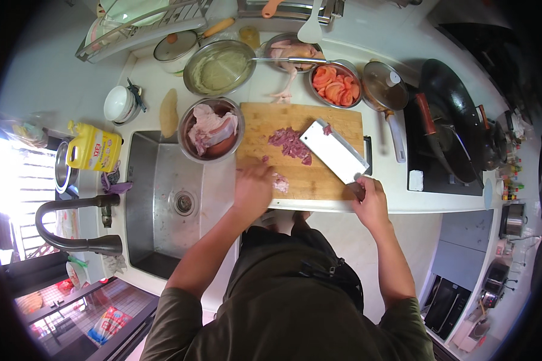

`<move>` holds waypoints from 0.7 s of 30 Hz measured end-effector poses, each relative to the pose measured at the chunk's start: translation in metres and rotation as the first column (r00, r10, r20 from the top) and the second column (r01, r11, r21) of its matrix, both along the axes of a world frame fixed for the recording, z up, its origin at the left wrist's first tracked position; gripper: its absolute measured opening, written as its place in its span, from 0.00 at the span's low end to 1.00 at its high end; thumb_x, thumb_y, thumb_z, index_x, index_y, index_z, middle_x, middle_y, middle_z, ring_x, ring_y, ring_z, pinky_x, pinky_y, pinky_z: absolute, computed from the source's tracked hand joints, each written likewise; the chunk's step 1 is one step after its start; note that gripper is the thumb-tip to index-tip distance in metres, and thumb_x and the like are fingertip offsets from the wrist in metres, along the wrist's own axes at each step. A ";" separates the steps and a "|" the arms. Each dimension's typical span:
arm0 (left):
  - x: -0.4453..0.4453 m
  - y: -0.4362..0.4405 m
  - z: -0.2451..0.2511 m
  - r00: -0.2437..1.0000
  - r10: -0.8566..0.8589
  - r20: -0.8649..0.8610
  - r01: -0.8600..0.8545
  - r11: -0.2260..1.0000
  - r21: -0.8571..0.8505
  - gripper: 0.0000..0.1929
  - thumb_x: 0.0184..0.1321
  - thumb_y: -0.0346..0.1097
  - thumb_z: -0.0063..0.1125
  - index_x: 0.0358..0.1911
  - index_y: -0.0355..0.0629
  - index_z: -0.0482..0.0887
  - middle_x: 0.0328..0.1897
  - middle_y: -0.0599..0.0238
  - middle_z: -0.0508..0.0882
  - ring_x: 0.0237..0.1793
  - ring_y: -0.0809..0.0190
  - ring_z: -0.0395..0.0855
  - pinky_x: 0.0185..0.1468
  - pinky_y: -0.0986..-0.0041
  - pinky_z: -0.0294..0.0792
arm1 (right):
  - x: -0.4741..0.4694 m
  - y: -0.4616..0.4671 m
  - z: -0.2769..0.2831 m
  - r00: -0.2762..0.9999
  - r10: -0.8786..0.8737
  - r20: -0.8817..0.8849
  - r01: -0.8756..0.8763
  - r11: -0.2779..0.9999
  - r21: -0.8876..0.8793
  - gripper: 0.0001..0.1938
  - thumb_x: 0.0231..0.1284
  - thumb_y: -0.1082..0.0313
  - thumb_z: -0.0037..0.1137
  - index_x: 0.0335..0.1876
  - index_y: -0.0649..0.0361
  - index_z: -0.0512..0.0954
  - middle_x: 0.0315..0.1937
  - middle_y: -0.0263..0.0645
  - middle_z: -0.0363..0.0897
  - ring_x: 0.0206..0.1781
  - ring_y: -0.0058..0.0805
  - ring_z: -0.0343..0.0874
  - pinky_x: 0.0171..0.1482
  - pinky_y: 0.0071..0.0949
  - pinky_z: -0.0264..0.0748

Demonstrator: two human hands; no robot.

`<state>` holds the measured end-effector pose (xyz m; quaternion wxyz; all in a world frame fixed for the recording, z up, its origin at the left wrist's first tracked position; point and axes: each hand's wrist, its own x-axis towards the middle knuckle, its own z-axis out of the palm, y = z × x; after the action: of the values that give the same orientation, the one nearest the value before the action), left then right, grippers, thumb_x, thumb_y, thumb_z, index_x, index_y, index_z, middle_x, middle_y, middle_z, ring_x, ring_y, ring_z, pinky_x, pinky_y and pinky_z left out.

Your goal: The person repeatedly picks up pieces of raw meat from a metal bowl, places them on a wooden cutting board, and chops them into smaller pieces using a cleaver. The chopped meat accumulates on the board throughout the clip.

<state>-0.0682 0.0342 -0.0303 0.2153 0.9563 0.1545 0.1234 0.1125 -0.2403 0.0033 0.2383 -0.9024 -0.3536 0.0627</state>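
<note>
My right hand grips the brown handle of a cleaver, whose broad blade lies flat over the right part of a wooden cutting board. A scrap of meat clings near the blade's far end. Left of the blade is a pile of sliced red meat. My left hand is over the board's left edge, slightly blurred, beside a small heap of pale, fatty pieces; whether its fingers hold anything is unclear. A metal bowl with large raw meat pieces stands beyond it, left of the board.
A steel sink with a faucet is at left. Behind the board stand a bowl of sliced tomatoes, a bowl with a whole raw bird and a strainer. A lidded pan and wok are at right.
</note>
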 end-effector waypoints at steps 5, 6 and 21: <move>0.045 -0.024 0.018 0.939 -0.344 0.024 0.340 0.935 0.104 0.28 0.73 0.44 0.49 0.70 0.34 0.71 0.80 0.53 0.66 0.80 0.52 0.61 0.80 0.56 0.53 | -0.020 0.004 0.032 0.991 0.131 0.012 -0.130 0.991 -0.011 0.22 0.42 0.84 0.62 0.47 0.60 0.76 0.43 0.49 0.81 0.46 0.51 0.81 0.48 0.43 0.81; 0.052 -0.023 0.018 0.927 -0.367 0.074 0.359 0.927 0.106 0.29 0.75 0.47 0.46 0.73 0.34 0.68 0.83 0.53 0.63 0.83 0.53 0.56 0.82 0.55 0.48 | -0.023 0.006 0.038 0.989 0.150 0.015 -0.150 0.989 -0.006 0.20 0.42 0.84 0.62 0.45 0.60 0.76 0.42 0.49 0.81 0.46 0.50 0.81 0.47 0.43 0.81; 0.015 0.056 -0.009 0.993 -0.002 0.121 0.026 0.979 -0.204 0.17 0.56 0.32 0.68 0.50 0.41 0.86 0.53 0.55 0.84 0.56 0.46 0.81 0.61 0.54 0.73 | -0.019 -0.082 0.078 0.949 -0.192 -0.250 0.206 0.978 0.033 0.24 0.44 0.83 0.60 0.53 0.63 0.82 0.37 0.43 0.85 0.37 0.30 0.85 0.41 0.28 0.82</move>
<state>-0.0532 0.0907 -0.0390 0.3226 0.9209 0.1465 0.1625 0.0939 -0.3220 0.0809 0.3115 -0.9113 -0.2303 0.1394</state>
